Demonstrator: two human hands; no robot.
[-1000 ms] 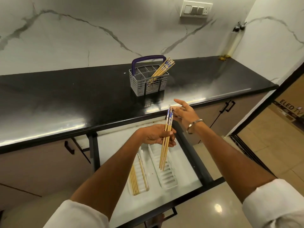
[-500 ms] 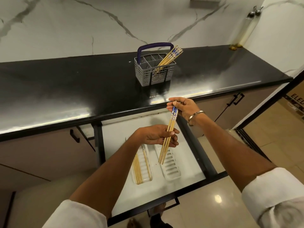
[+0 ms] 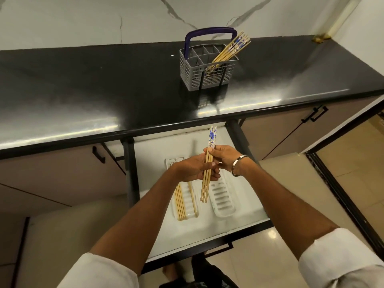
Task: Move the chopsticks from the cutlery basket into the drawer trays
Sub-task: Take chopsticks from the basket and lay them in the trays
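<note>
Wooden chopsticks (image 3: 207,171) upright, gripped by both hands (image 3: 195,170) over drawer.

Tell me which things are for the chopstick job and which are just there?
For the job: held chopsticks, cutlery basket, left tray, right tray, both hands.
Just there: counter, cupboard handles, bangle.

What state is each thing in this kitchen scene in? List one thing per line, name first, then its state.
Drawer: pulled open.
Cutlery basket: upright on counter, chopsticks leaning inside.
Left tray: holds chopsticks.
Right tray: no chopsticks visible in it.
Held chopsticks: bundled, above the trays.
Left hand: grips the bundle.
Right hand: holds the bundle higher up.
Cabinet doors: closed.
</note>
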